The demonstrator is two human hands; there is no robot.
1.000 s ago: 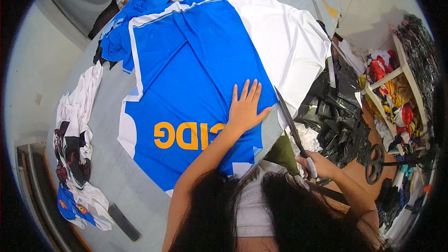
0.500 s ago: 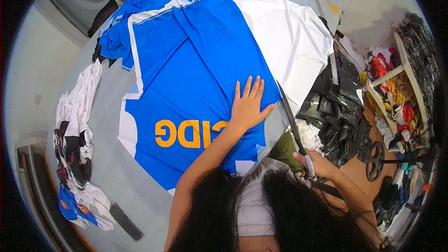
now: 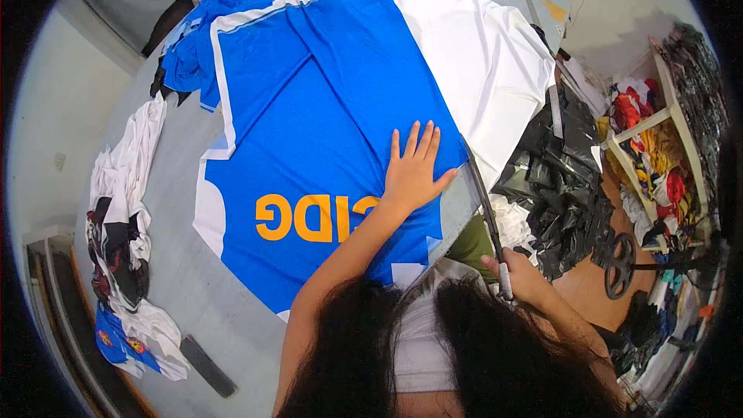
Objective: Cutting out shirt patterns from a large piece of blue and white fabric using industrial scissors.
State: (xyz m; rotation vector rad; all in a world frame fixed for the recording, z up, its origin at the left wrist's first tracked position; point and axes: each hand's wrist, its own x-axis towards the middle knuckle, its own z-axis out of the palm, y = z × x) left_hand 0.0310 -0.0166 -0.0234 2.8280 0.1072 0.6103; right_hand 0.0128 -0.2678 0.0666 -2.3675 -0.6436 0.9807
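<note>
A blue fabric panel [image 3: 340,108] with orange lettering and white margins lies spread on the grey table. My left hand [image 3: 416,168] rests flat on it near its right edge, fingers spread, holding nothing. Down at the right, my right hand [image 3: 520,277] grips a pair of long dark scissors [image 3: 485,200] by handles that look wrapped in white. The blades point away from me, with their tips at the panel's right edge where blue meets white cloth [image 3: 480,70]. My right fingers are partly hidden behind the handles.
Crumpled blue cloth [image 3: 190,62] lies at the far left of the grey table [image 3: 174,263]. White and dark garments [image 3: 124,186] line its left side, beside a black bar [image 3: 207,366]. To the right are black plastic bags [image 3: 561,186], a black handwheel [image 3: 619,265] and shelves [image 3: 642,125] of coloured cloth.
My right hand has shifted slightly left, and the scissor handles look closer together. My left hand stays flat on the blue panel, almost unmoved.
</note>
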